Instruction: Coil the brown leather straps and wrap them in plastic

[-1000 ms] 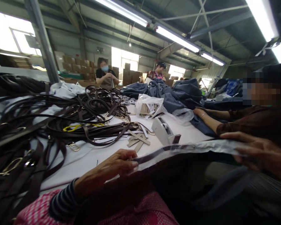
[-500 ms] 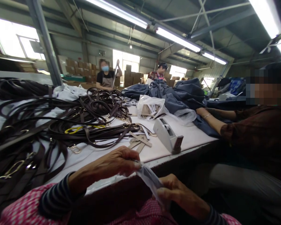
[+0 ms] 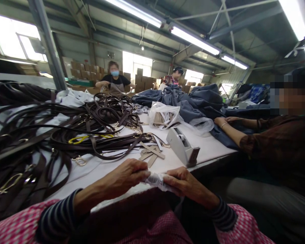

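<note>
Fluorescent lights [image 3: 194,40] are glowing overhead. Left hand [image 3: 129,173] and right hand [image 3: 188,184] are pinching crumpled plastic [image 3: 155,179] between them by the table [image 3: 210,145] edge; beyond it, tan strips [image 3: 153,155] are lying at twelve o'clock, a tape dispenser [image 3: 177,144] at one, dark straps [image 3: 59,140] at ten.

Crumpled plastic [image 3: 155,179] partly hidden, dark straps [image 3: 59,140] cut off left
</note>
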Demonstrator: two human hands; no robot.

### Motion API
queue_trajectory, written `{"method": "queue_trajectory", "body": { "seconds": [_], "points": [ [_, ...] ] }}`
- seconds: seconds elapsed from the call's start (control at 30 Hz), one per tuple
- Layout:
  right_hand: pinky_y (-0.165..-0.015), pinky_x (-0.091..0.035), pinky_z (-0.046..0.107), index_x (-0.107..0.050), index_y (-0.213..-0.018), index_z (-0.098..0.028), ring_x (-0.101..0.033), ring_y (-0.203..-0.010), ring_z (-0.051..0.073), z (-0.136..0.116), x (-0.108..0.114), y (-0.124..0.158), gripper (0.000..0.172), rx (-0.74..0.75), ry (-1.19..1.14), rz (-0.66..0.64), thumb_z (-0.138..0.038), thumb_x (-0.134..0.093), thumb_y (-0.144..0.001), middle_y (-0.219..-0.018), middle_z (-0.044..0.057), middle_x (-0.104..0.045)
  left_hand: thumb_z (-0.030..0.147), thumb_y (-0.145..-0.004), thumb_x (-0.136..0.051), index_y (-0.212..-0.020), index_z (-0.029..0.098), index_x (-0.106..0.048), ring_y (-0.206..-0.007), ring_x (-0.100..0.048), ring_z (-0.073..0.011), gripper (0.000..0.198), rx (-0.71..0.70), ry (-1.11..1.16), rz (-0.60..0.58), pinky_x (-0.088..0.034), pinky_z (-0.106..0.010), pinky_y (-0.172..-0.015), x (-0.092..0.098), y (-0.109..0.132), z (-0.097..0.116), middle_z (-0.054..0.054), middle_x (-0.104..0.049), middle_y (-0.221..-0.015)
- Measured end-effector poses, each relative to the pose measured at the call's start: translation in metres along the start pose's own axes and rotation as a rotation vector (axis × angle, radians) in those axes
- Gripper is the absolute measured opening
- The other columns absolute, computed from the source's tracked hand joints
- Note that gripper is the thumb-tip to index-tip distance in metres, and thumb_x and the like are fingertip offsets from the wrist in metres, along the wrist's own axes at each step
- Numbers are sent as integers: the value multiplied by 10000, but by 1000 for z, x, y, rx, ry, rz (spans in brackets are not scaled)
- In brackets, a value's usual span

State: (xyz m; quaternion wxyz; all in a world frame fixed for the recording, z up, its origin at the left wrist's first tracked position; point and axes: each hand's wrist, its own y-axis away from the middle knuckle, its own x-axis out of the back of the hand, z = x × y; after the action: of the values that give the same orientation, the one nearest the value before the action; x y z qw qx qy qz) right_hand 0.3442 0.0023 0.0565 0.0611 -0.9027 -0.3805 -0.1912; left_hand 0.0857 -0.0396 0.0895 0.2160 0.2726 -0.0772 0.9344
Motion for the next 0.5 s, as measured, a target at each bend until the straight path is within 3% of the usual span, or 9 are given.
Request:
{"method": "queue_trajectory", "body": {
  "seconds": [0.07, 0.2, 0.3, 0.4, 0.5],
  "points": [
    [-507, -202, 264, -478, -657, -199, -297, -540, 97, 23, 15, 10, 553, -49, 46, 9, -645, -529, -980, -596, -55, -373, 524, -943, -562, -667, 185, -512, -592, -322, -115, 440, 23, -10, 38, -234, -248, -522, 20, 8, -4, 51, -386, -632],
    [-558, -191, 285, -318, -622, -229, -229, -610, 118, 91, 47, 44, 628, -158, 191, 235, -760, -493, -909, -652, -51, -255, 606, -863, -649, -644, 187, -531, -516, -243, -95, 488, 143, 80, 108, -155, -249, -477, 60, 25, -20, 79, -318, -556],
    [-573, -220, 295, -316, -600, -236, -237, -618, 130, 127, 59, 68, 661, -212, 233, 327, -825, -441, -872, -639, -48, -249, 613, -807, -695, -609, 181, -552, -482, -245, -87, 496, 191, 123, 188, -143, -247, -462, 70, 33, -26, 82, -329, -507],
    [-625, -335, 308, -525, -640, -197, -384, -641, 161, 118, 48, 75, 661, -200, 227, 316, -802, -444, -895, -641, -21, -408, 572, -806, -699, -615, 171, -585, -475, -284, -86, 459, 170, 141, 206, -174, -238, -451, 54, 28, -20, 76, -356, -504],
    [-681, -437, 304, -708, -951, -176, -554, -718, 189, 71, 18, 59, 600, -84, 67, 151, -710, -436, -973, -795, 32, -622, 540, -814, -694, -635, 163, -596, -482, -324, -87, 429, 70, 195, 111, -214, -229, -447, 26, 12, -3, 67, -393, -529]
  ]
}}
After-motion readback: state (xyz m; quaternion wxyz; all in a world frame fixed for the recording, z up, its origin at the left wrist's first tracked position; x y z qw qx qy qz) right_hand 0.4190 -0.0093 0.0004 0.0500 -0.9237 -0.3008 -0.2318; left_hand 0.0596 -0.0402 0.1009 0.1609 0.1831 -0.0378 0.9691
